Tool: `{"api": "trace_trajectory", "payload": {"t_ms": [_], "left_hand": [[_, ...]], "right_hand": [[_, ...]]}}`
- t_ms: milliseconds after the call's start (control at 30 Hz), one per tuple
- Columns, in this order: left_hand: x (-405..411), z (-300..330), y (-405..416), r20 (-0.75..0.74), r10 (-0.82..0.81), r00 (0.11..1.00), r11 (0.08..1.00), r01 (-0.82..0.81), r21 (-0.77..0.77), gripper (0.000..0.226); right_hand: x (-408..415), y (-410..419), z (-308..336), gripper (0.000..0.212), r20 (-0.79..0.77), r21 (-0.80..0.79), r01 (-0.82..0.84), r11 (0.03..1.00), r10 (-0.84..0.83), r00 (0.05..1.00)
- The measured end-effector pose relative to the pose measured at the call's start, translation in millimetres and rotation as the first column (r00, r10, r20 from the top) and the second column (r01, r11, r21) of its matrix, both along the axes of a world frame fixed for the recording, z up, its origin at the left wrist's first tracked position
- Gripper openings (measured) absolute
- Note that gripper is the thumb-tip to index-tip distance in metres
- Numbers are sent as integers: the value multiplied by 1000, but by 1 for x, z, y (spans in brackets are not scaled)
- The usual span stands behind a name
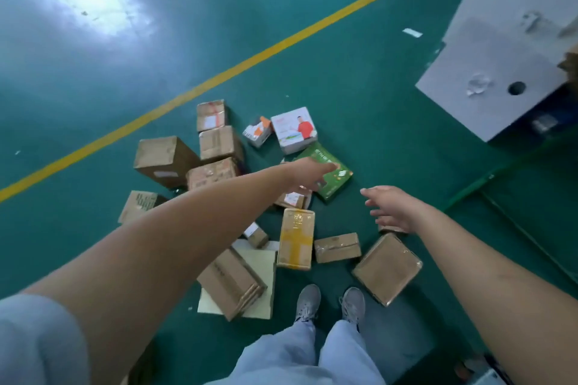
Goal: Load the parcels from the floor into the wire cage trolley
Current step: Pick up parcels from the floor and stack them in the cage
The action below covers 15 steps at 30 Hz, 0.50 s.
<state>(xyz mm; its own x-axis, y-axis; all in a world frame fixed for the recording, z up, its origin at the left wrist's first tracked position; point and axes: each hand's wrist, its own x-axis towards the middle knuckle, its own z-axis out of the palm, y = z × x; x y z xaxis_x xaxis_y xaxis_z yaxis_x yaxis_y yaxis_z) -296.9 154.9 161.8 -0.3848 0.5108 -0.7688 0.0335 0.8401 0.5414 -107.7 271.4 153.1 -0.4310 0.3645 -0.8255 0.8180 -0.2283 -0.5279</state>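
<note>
Taking the flat green printed carton [328, 173] as the landmark, the parcels lie scattered on the glossy teal floor [359, 87]. Far left of the carton sits a large plain brown cardboard box [162, 159]. The left hand [308, 173] reaches over the carton's near-left corner, fingers extended and holding nothing; whether it touches yet I cannot tell. Just below the carton lies a yellow-taped upright cardboard parcel [295, 237]. To the carton's right the right hand [392, 206] hovers with its grip released, fingers spread. A sound pickup would likely bracket the carton from opposite edges (it looks thin and light), lifting it level. The wire cage trolley is not clearly in view; only green bars [488, 181] show further right.
</note>
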Motion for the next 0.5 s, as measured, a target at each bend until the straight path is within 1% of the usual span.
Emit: {"api": "trace_trajectory", "payload": {"t_ms": [100,167,200,267,433,500], "left_hand": [[-11,-15,-18,-1,122,992,991,-122,-54,39],[-14,-25,-32,-7,187,982,979,-187,-77,45],[-15,-30,-40,-7,250,968,964,-250,-86,49],[-17,-37,-56,4,360,933,929,-358,-93,54],[-23,-58,-107,17,541,841,835,-535,-129,62],[-25,-57,-130,31,601,799,794,-592,-135,65]], "right_hand": [[-22,0,-10,49,7,-12,-80,997,80,997],[-36,-2,-20,46,18,-29,-130,991,130,991],[-42,-3,-25,45,22,-35,-155,987,156,987],[-58,-5,-36,44,29,-46,-218,975,220,975],[-93,-28,-62,41,63,-72,-362,929,367,928],[-108,-40,-65,41,58,-74,-425,902,429,901]]}}
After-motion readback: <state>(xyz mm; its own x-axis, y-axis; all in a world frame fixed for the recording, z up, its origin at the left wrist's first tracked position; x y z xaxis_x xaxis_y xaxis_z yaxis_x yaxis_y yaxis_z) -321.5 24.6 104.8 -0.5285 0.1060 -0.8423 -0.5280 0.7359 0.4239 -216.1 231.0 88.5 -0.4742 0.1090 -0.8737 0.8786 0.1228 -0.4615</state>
